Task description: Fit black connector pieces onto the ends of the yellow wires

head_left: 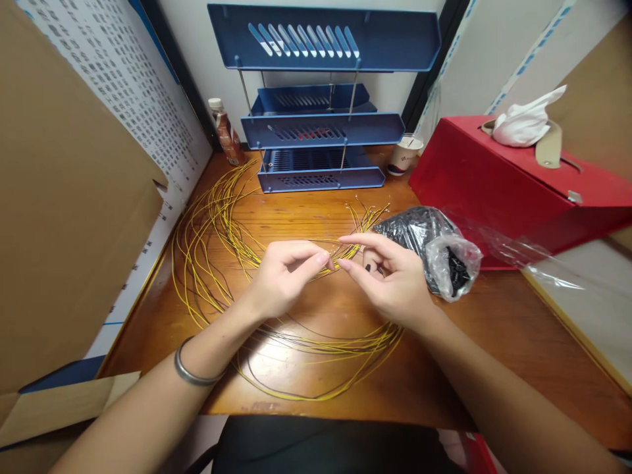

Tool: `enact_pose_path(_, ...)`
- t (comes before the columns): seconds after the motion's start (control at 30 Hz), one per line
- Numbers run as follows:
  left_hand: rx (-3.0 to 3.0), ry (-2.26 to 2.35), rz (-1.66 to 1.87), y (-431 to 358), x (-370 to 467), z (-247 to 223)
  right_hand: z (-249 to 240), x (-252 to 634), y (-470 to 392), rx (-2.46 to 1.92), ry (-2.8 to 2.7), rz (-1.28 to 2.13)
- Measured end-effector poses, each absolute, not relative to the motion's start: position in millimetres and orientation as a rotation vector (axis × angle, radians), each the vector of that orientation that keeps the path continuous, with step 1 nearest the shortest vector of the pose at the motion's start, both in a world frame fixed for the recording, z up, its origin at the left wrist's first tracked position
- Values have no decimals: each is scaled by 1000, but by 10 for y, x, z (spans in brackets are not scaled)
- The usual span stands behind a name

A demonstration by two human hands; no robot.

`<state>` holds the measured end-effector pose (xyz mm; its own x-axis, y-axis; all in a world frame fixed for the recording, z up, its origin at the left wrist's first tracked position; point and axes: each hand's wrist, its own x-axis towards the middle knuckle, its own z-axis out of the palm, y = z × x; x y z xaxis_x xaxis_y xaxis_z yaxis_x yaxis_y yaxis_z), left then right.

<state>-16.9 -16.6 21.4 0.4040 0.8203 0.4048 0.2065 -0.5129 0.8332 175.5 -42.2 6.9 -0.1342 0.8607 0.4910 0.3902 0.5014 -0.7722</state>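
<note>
Yellow and black wires (316, 345) lie in wide loops on the wooden table, under and around both hands. My left hand (293, 273) is at the middle, thumb pressed against the bent fingers in a pinch; whatever is between them is too small to name. Just right of it, my right hand (388, 270) has thumb and index finger apart, its other fingers curled in, with a small black piece (368, 268) at them. Wire ends (368, 216) fan out beyond the right hand. A plastic bag of black parts (424, 243) lies beside that hand.
A blue tiered rack (323, 130) stands at the back, between a brown bottle (228, 135) and a paper cup (403, 155). The red box (494, 191) with tissue is at the right. Cardboard (74, 197) rises on the left.
</note>
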Motion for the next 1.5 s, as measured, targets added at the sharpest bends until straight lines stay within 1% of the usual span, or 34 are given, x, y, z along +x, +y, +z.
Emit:
enact_pose_path(0.4, 1862, 738, 1025, -157, -191, 186, 84, 1761, -407, -995, -1846, 443)
enact_pose_path(0.53, 1893, 804, 1033, -168, -162, 199, 86, 1758, -409, -1052, -1840, 440)
enact_pose_path(0.83, 2042, 973, 1175, -191, -123, 182, 76, 1779, -397, -1103, -1879, 426)
enact_pose_path(1.37, 2281, 915, 1236, -208, -112, 149, 112, 1721, -410, -1101, -1892, 532)
enact_pose_path(1.5, 2304, 903, 1235, -202, -111, 143, 103, 1690, -398, -1111, -1838, 645)
